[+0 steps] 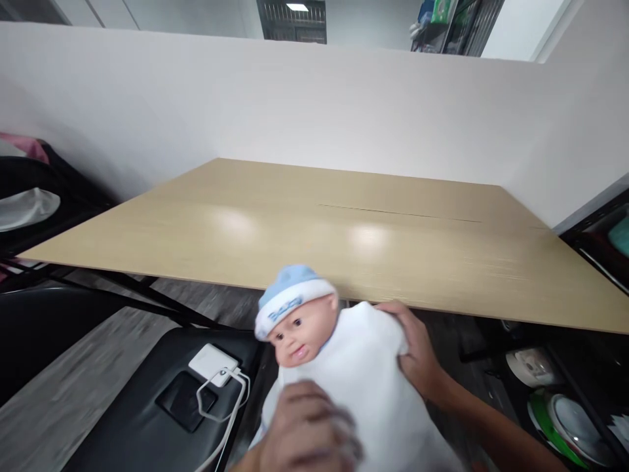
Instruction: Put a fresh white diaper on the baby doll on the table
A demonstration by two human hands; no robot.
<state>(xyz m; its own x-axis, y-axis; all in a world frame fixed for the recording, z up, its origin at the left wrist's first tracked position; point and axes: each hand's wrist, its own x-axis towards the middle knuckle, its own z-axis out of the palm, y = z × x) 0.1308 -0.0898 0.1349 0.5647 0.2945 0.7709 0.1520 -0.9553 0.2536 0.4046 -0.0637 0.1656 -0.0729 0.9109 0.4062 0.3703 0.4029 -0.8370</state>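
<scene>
A baby doll [301,328] with a light-blue and white knitted hat [295,295] lies tilted in front of me, its head toward the table. A white cloth [368,380] covers its body. My right hand [415,351] grips the wrapped doll at its side, thumb and fingers curved around the cloth. Low in front of the doll's chest is my left hand [312,429], its fingers bent and smeared by motion. Whether it pinches any of the cloth I cannot make out.
A light wooden table [275,216] spans the view ahead, against a white wall. On a black chair [132,406] at the left lie a white power bank [213,364] with a cable and a dark phone [185,400]. Shelves with containers [570,419] stand at the lower right.
</scene>
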